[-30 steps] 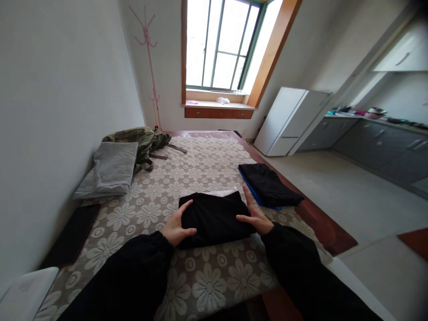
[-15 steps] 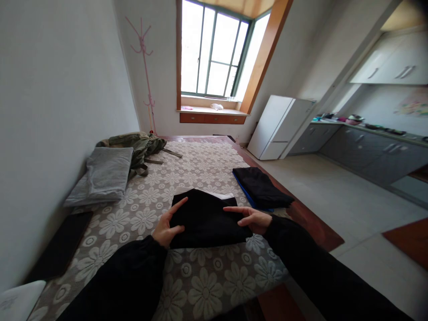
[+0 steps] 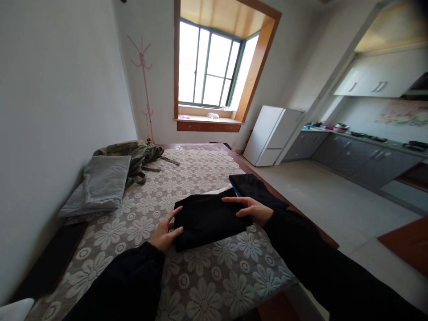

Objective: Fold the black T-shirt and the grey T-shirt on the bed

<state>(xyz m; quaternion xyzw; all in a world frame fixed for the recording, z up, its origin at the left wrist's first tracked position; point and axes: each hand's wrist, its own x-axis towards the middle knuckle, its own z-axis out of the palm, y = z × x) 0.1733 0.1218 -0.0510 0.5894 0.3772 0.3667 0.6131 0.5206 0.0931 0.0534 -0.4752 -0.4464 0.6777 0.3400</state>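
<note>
Over the flowered cover [image 3: 187, 294], we hold the folded black cloth [image 3: 210, 220]; open room lies to its left, the dark stack [image 3: 256, 188] just beside its far right corner. Our left hand [image 3: 163, 232] and right hand [image 3: 258, 211] grip its opposite sides, thumbs [image 3: 178, 231] on top; index fingers [image 3: 234, 199] extend inward.

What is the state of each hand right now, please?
Left hand: closed on the left end of the folded rectangular black cloth.
Right hand: closed on its right end.

Backpack [image 3: 147, 154] on tablecloth [image 3: 204, 298], behind left of cloth bundle [image 3: 209, 223]; fridge [image 3: 271, 133] behind right.
</note>
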